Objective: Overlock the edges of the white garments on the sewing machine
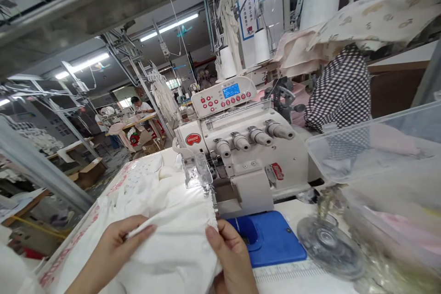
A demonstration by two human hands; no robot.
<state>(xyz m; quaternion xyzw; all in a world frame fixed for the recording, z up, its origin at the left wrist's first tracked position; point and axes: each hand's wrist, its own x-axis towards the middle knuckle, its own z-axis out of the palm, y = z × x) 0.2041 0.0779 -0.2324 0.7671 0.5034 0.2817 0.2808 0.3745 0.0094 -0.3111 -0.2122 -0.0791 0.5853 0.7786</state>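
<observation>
Left hand: The left hand (117,250) sits at the lower edge of the view, its fingers (138,229) nearly closed, pinching a raised fold of the soft white fabric (168,225); the wrist runs out of frame.

Right hand: The right hand (230,257) grips the fabric's edge nearer the machine, with the thumb (213,234) on top and the other fingers mostly hidden behind the cloth.

Soft white fabric: It lies bunched across the machine table's near-left corner, and its gathered edge reaches the metal presser foot (197,172). The two pinches appear to keep that edge gathered there. The needles are hidden, so whether the cloth lies under the foot is hard to tell.

Cream overlock sewing machine: It (241,147) stands just beyond the hands, with white thread cones (228,62) behind it.

Rest: A blue plastic plate (272,239) lies beside the right hand, and a clear plastic bin (375,147) sits at the table's right edge, its contents blurred. Far off, a co-worker (139,105) stands at a wooden table (131,123).
</observation>
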